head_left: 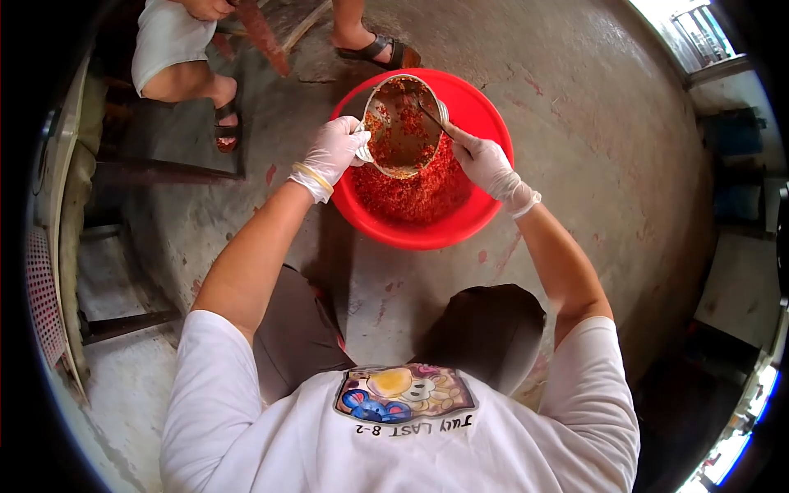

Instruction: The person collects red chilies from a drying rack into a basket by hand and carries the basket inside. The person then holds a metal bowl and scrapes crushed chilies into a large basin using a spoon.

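Observation:
Both my hands wear thin clear gloves. My left hand [335, 152] is closed on the left rim of a metal pot [404, 127], which is tipped over the red basin [353, 215] so that its inside shows. Red chopped bits cling to the pot's inner wall. My right hand [486, 167] is closed round the handle of a utensil [431, 116] that reaches into the pot; its far end is hard to make out. Below the pot, a heap of red chopped food [419, 197] lies in the basin.
Another person sits at the upper left, with sandaled feet [226, 115] near the basin and a wooden stool leg [263, 37] beside them. Dark furniture bars [164, 172] stand at the left. Blue containers [731, 131] are at the far right. The floor is concrete [608, 164].

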Motion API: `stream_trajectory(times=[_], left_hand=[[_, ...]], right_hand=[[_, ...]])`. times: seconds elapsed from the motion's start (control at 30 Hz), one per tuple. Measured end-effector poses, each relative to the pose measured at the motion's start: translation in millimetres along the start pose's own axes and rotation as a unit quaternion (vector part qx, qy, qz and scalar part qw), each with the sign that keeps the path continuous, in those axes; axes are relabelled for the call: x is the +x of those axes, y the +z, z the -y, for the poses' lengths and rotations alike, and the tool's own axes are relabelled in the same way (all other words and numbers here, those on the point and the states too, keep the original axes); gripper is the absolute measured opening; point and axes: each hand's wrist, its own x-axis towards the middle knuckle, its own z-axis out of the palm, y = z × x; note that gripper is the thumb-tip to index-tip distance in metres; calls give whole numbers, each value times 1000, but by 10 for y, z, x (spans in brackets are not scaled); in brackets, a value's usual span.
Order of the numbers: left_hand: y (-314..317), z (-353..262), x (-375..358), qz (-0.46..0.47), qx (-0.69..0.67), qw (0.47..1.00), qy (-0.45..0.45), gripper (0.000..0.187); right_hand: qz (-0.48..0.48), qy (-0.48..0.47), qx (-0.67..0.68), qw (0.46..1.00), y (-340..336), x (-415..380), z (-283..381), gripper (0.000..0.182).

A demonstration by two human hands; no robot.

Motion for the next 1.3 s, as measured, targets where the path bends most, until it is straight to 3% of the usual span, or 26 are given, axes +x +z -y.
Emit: stream_trajectory(times=[0.07, 0.1, 0.2, 0.37, 0.47, 0.57, 0.67, 0.8, 0.9, 1.03, 1.13, 1.17, 1.27, 1.3], left_hand=[[-6, 14, -4, -4, 3, 1000, 7, 8], [-11, 50, 25, -6, 3, 1000, 13, 8], [-1, 86, 40, -1, 1, 1000, 12, 8], [44, 34, 17, 17, 32, 999, 14, 8], [34, 93, 29, 9, 19, 999, 37, 10], [34, 38, -31, -8, 25, 999, 41, 10], [37, 32, -33, 7, 8, 1000, 27, 10], [48, 28, -28, 15, -8, 1000, 9, 10], [25, 11, -16, 24, -20, 1000, 0, 12], [-36, 15, -25, 38, -29, 998, -33, 13], [-84, 17, -23, 52, -15, 997, -52, 13], [-91, 4, -37, 55, -8, 997, -52, 13], [-140, 60, -29, 64, -10, 997, -43, 13], [-155, 95, -7, 62, -16, 997, -36, 12]], right_hand=[[79, 49, -6, 996, 15, -131, -63, 40], [106, 24, 76, 991, 76, -162, -71, 41], [84, 19, 156, 984, 132, -215, -53, 42], [-39, -30, 36, 998, 149, 55, -78, 41], [1, 30, -33, 999, 74, 47, 76, 40], [105, -13, 75, 991, 318, -54, -349, 40], [61, -42, 81, 994, 248, -139, -38, 39], [73, 60, -132, 987, -88, -143, 555, 43], [35, -89, -182, 979, -67, -172, 566, 51], [91, -182, -385, 900, -177, -61, 756, 65], [78, -235, -428, 869, -341, 94, 718, 64], [43, -236, -389, 890, -332, 162, 546, 63], [114, -95, -414, 898, -411, 145, 417, 56], [142, -89, -384, 908, -357, 107, 246, 52]])
